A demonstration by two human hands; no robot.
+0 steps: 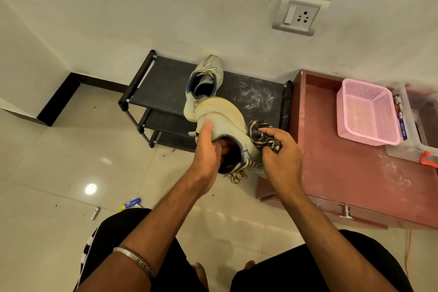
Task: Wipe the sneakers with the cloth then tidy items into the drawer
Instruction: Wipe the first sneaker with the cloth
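My left hand (208, 149) grips a pale grey sneaker (225, 118) by its heel opening, fingers inside, thumb on the outside, holding it up in front of the rack. My right hand (282, 156) is closed on a dark patterned cloth (260, 135) pressed against the sneaker's right side. The second sneaker (206, 78) stands on top of the black shoe rack (163, 83), toe toward the wall. The open reddish drawer (355, 173) lies to the right.
Inside the drawer sit a pink mesh basket (367, 111) and a clear plastic box (410, 130) with small items. On the tiled floor at lower left lie a blue-capped tube (130, 204) and a small stick (95, 213). A wall socket (299, 14) is above.
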